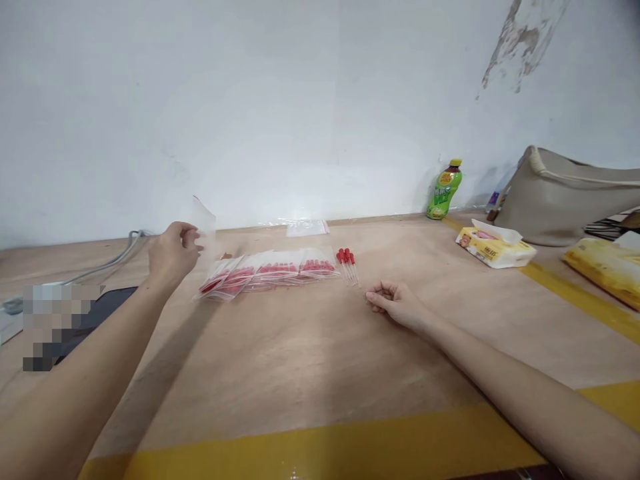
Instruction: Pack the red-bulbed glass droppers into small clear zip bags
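Note:
My left hand (174, 255) is raised at the left, its fingers closed on a clear plastic bag (207, 230) that hangs upright. Below it lies a row of clear zip bags (270, 270), overlapping each other, with red-topped pieces inside. To the right of that row is a small bunch of loose droppers (346, 259), with red tops pointing away from me and thin clear stems towards me. My right hand (393, 303) rests low beside the stem ends with fingers curled together. Whether anything is between those fingertips cannot be made out.
More flat clear bags (306, 228) lie by the wall. A green drink bottle (444, 190), a tissue pack (495, 245), another yellow pack (607, 270) and a grey bag (565, 197) stand at the right. A grey cable (107, 263) and a dark flat object (100, 313) lie at the left.

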